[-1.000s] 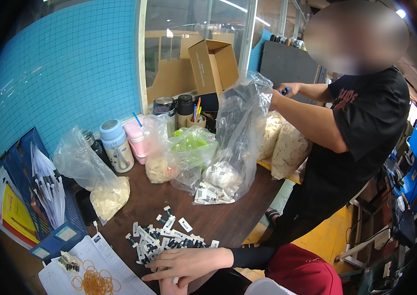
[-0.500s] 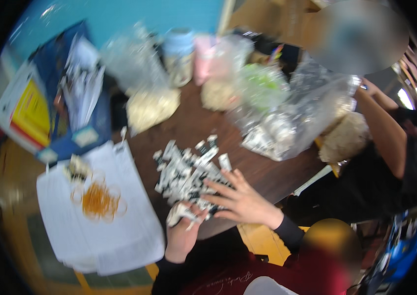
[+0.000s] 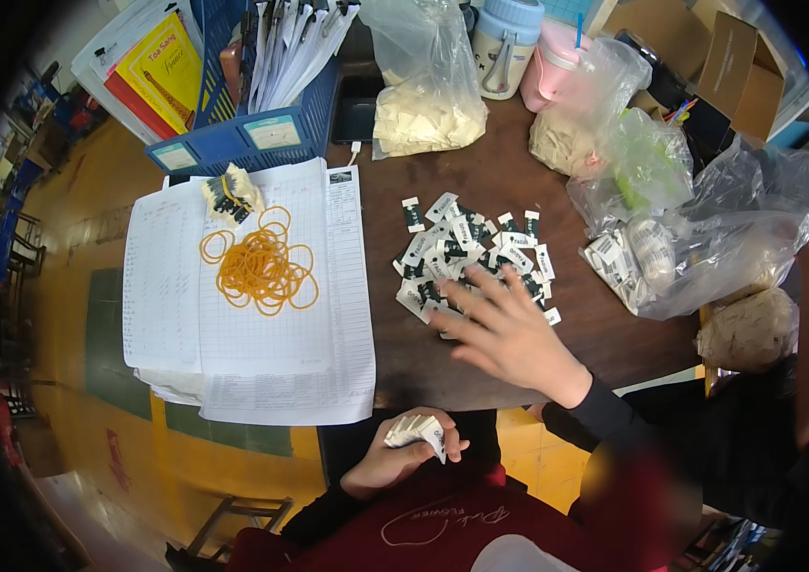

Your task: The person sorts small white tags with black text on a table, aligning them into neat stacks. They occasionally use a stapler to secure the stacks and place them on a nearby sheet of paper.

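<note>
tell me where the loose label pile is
In the head view, the label pile lies right of centre on the brown table, between the papers and the large clear bag, with the right hand at its near edge.

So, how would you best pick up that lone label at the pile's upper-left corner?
I'd pinch the black-and-white label across its long sides, near the far end, with fingertips coming down from the upper left. It lies flat on the brown tabletop, offering little height to grip, and the label pile crowds its right and near sides.
</note>
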`<state>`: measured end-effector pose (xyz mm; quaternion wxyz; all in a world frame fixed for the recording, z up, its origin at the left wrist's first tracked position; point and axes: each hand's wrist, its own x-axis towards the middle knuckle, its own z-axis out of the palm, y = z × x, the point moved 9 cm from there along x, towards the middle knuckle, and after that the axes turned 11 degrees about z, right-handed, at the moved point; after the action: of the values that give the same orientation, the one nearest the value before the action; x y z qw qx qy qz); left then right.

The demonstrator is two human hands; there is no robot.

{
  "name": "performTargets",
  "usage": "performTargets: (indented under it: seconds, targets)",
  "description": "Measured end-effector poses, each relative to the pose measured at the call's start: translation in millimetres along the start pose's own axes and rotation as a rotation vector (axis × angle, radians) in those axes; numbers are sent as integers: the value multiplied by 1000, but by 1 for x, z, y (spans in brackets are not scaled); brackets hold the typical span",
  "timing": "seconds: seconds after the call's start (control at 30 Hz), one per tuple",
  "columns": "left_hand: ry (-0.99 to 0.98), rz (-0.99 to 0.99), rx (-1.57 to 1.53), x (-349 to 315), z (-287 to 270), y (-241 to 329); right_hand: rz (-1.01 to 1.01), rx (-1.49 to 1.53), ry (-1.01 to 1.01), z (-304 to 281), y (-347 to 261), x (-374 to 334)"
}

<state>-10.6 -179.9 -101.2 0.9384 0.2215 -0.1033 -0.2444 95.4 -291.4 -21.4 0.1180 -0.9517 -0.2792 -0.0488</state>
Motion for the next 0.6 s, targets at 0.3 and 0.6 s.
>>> performTargets:
  seconds: [0.3, 0.6]
  targets:
    - [68, -76, 404, 5, 46, 77, -129, -155, -4, 18, 21, 53]
    - [-20, -311, 835, 99, 56, 145, -311, 650, 67, -80, -12, 50]
